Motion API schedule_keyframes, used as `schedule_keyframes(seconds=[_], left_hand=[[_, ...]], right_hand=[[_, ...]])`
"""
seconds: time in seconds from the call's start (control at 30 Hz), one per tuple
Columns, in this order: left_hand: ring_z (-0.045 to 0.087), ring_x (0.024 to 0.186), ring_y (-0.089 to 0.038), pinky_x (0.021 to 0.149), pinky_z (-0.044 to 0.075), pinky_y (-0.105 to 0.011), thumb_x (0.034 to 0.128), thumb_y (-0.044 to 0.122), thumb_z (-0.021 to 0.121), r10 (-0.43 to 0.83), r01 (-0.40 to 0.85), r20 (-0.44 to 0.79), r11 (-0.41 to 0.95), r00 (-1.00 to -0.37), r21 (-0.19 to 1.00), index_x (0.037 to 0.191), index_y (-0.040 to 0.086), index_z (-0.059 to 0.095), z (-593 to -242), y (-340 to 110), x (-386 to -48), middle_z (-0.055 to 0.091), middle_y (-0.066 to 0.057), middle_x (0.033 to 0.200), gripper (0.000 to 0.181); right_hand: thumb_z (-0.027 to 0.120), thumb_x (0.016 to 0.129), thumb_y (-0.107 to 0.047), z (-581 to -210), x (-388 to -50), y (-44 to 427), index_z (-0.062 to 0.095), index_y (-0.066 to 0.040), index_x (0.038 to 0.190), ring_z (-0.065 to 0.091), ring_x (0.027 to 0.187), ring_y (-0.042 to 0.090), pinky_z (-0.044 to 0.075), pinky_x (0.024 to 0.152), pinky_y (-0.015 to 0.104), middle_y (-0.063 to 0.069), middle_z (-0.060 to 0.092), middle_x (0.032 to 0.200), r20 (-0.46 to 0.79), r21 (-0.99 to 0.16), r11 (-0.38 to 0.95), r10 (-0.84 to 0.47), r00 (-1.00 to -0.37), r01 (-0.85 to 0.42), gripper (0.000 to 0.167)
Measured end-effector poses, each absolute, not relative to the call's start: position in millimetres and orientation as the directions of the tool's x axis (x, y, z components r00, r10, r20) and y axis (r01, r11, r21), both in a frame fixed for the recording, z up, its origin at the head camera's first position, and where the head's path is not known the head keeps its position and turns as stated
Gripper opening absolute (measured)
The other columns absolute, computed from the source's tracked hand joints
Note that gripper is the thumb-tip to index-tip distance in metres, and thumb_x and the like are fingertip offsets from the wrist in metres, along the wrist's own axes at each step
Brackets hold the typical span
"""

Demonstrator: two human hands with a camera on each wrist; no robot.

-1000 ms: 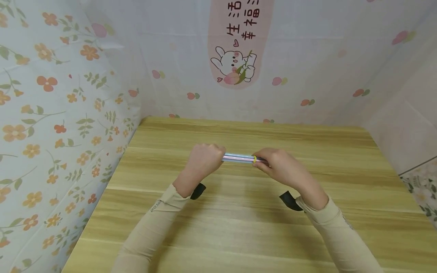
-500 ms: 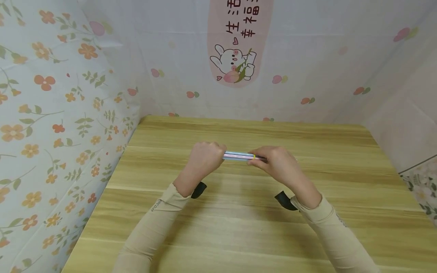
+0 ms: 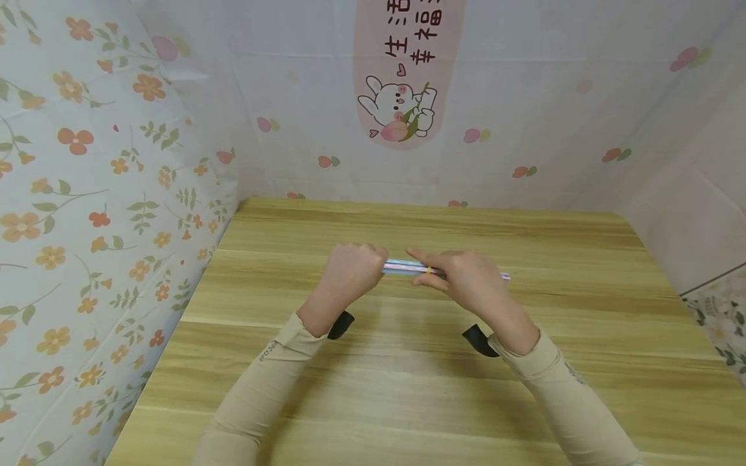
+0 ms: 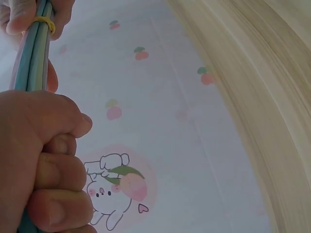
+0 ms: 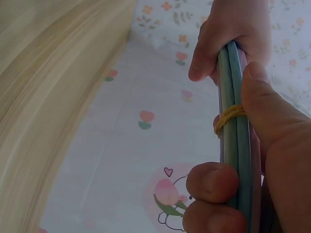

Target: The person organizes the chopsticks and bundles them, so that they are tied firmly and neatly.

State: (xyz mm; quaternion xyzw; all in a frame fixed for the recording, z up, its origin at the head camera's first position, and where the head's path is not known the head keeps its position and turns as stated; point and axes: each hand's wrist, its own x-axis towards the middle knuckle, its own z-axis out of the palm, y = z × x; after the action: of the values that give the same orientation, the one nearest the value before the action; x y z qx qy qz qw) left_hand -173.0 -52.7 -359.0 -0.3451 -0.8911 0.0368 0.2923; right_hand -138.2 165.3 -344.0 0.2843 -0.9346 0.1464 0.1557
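A bundle of slim pastel pencil-like sticks (image 3: 402, 266) in blue, pink and green is held level above the wooden table. My left hand (image 3: 352, 275) grips one end in a fist; in the left wrist view its fingers (image 4: 58, 174) curl round the sticks. A yellow rubber band (image 5: 230, 116) circles the bundle between my hands, close to my right thumb. My right hand (image 3: 472, 275) holds the other part, fingers curled on one side and thumb along the other. A short stick end pokes out beyond it in the head view. The palms hide the rest.
The wooden table (image 3: 396, 401) spreads beneath both hands. A printed cloth (image 3: 524, 103) with a rabbit hangs at the back, and a floral cloth (image 3: 93, 226) at the left. Dark strap-like pieces (image 3: 480, 340) stick out by both wrists.
My right hand has shifted left along the bundle, and the stick end now shows behind it. The rubber band sits slightly nearer my left hand, which has barely moved.
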Motion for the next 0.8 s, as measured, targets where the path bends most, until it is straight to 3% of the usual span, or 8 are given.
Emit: schedule_keyframes(seconds=[0.13,0.23,0.43,0.57,0.8], left_hand=[[0.021,0.047,-0.006,0.041,0.019,-0.021,0.0813,0.013,0.072,0.639,0.605,0.487,0.755,-0.595,-0.253,0.062,0.012,0.057,-359.3,-52.5,-173.2,0.047,0.003,0.049,0.024],[0.020,0.048,-0.007,0.042,0.017,-0.021,0.0813,0.014,0.072,0.639,0.606,0.480,0.756,-0.601,-0.247,0.061,0.013,0.054,-359.4,-52.3,-174.3,0.038,0.005,0.049,0.028],[0.014,0.052,-0.009,0.045,0.012,-0.022,0.0804,0.016,0.073,0.635,0.613,0.480,0.756,-0.605,-0.229,0.056,0.016,0.033,-358.6,-52.3,-175.6,0.018,0.006,0.054,0.047],[0.014,0.051,-0.009,0.044,0.013,-0.022,0.0805,0.017,0.074,0.631,0.608,0.474,0.761,-0.614,-0.225,0.057,0.016,0.033,-357.9,-52.3,-175.7,0.020,0.006,0.053,0.047],[0.015,0.051,-0.009,0.043,0.013,-0.022,0.0829,0.013,0.069,0.627,0.606,0.487,0.763,-0.609,-0.225,0.057,0.016,0.034,-358.0,-50.8,-176.9,0.023,0.006,0.052,0.044]], right_hand=[[0.072,0.078,-0.043,-344.0,-138.7,167.9,0.064,-0.019,0.126,0.047,0.055,0.005,0.037,0.047,0.021,-0.002,0.069,0.079,0.371,-0.192,0.785,-0.498,-0.784,-0.589,0.054],[0.076,0.077,-0.035,-341.6,-139.3,171.1,0.068,-0.012,0.119,0.056,0.061,0.006,0.044,0.053,0.023,0.002,0.073,0.090,0.370,-0.244,0.764,-0.496,-0.785,-0.597,0.049],[0.078,0.078,-0.022,-334.8,-138.0,178.4,0.073,-0.007,0.097,0.054,0.060,0.008,0.044,0.055,0.025,0.001,0.066,0.082,0.329,-0.318,0.766,-0.463,-0.823,-0.558,0.024],[0.075,0.082,-0.018,-331.7,-137.6,180.1,0.073,-0.008,0.093,0.051,0.061,0.008,0.043,0.056,0.025,0.000,0.063,0.082,0.284,-0.328,0.775,-0.464,-0.839,-0.540,0.015],[0.071,0.086,-0.017,-326.7,-137.8,177.8,0.070,-0.006,0.095,0.051,0.064,0.007,0.044,0.058,0.025,0.000,0.063,0.082,0.231,-0.335,0.768,-0.494,-0.838,-0.545,0.014]])
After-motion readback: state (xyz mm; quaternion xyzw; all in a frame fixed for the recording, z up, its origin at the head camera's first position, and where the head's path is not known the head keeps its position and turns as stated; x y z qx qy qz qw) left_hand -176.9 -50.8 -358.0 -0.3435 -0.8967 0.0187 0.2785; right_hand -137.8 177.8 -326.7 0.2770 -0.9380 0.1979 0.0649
